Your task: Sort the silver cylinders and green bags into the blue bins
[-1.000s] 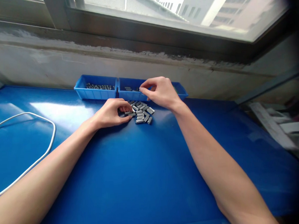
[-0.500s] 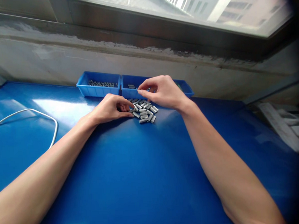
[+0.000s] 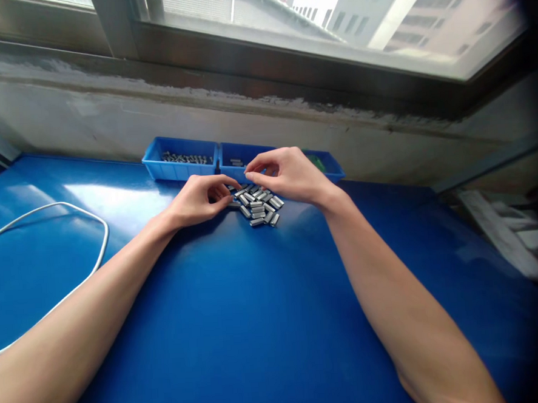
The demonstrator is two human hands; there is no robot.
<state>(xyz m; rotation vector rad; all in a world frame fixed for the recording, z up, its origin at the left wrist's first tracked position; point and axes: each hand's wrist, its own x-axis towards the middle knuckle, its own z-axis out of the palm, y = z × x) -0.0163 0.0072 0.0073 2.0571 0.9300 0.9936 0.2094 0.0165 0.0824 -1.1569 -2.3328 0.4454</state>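
A pile of short metal cylinders, silvery and shiny, lies on the blue table. My left hand is at the pile's left edge, its thumb and forefinger curved and apart. It seems to hold nothing. Over the back of the pile is my right hand, thumb and forefinger tips brought together in a pinch. Whatever may be between those tips is too small to make out. Just behind the hands stands a blue bin with a few metal cylinders inside, partly covered by my right hand.
Left of that bin, another blue bin holds many small metal parts. Something green lies in the bin section at the right. A white cable loops across the table's left side. A wall and window rise behind.
My left hand has drawn back slightly to the left, its thumb off the pile. My right hand has shifted a little left, showing more of the green item. The view has tilted slightly upward.
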